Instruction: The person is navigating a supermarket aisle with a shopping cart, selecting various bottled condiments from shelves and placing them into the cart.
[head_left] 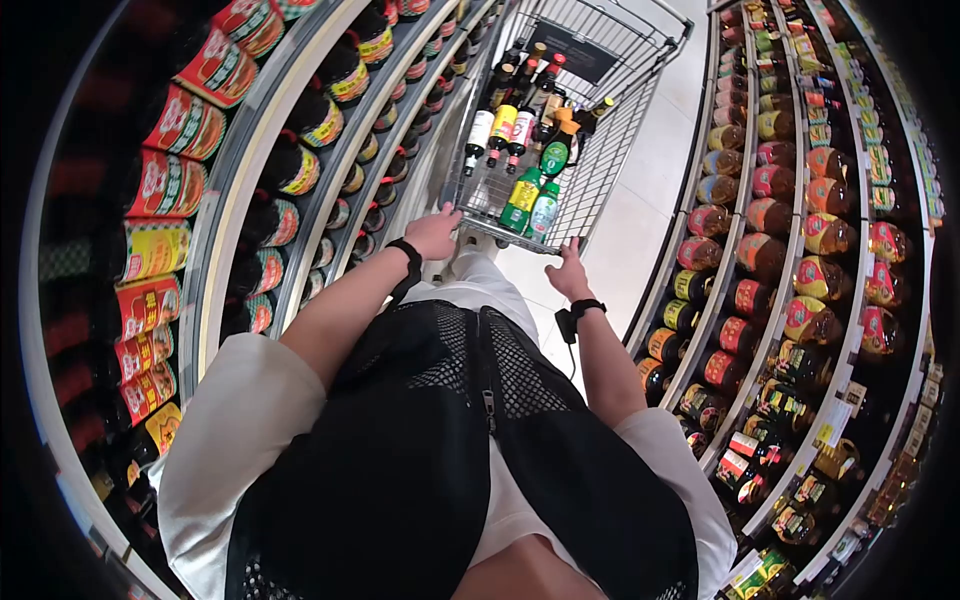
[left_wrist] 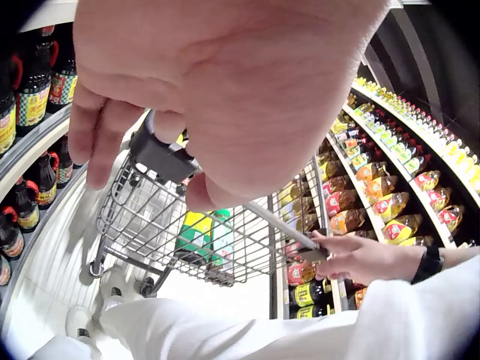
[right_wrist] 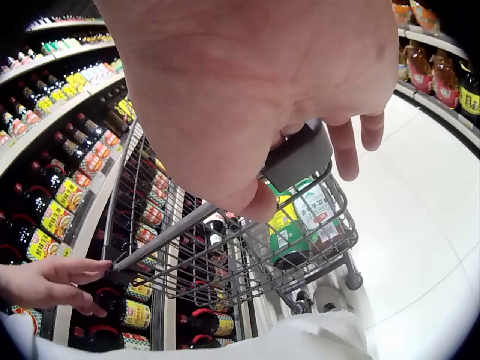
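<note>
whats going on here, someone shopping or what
A person stands in a shop aisle with both hands on the handle of a wire shopping cart. The left hand grips the handle's left end and the right hand grips its right end. The cart holds a batch of bottles, with the green ones nearest the handle. Shelves packed with bottled goods run along both sides of the aisle.
</note>
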